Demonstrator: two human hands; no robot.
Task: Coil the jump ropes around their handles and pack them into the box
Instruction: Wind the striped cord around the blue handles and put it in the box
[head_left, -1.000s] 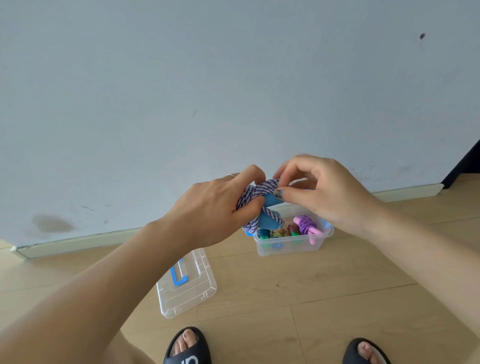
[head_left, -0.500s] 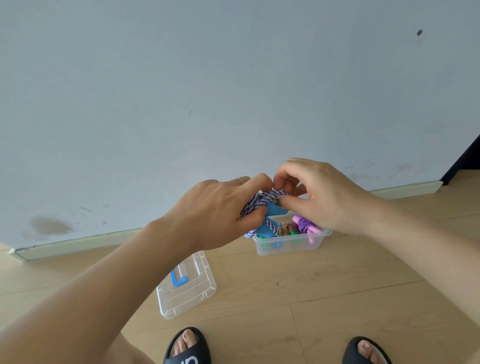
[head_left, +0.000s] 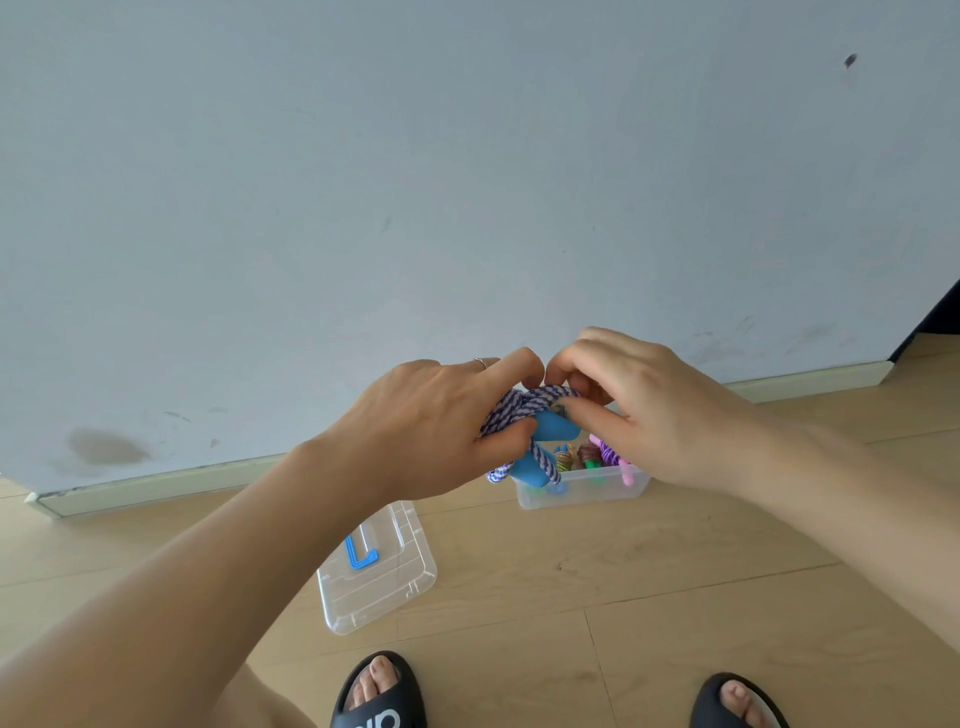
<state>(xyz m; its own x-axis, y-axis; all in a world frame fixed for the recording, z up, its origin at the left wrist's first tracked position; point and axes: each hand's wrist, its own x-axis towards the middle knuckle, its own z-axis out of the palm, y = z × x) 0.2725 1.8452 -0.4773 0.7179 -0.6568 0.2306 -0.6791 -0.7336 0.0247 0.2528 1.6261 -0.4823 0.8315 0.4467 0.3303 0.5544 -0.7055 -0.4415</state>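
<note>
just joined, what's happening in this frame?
A person stands over a wooden floor, winding a blue-and-white jump rope around its blue handles. The left hand grips the coiled bundle; the right hand pinches the rope at the top of the coil. Just beyond the hands, a clear box on the floor already holds several coiled ropes, including a purple one with pink handles. The box's lid lies off to its left.
</note>
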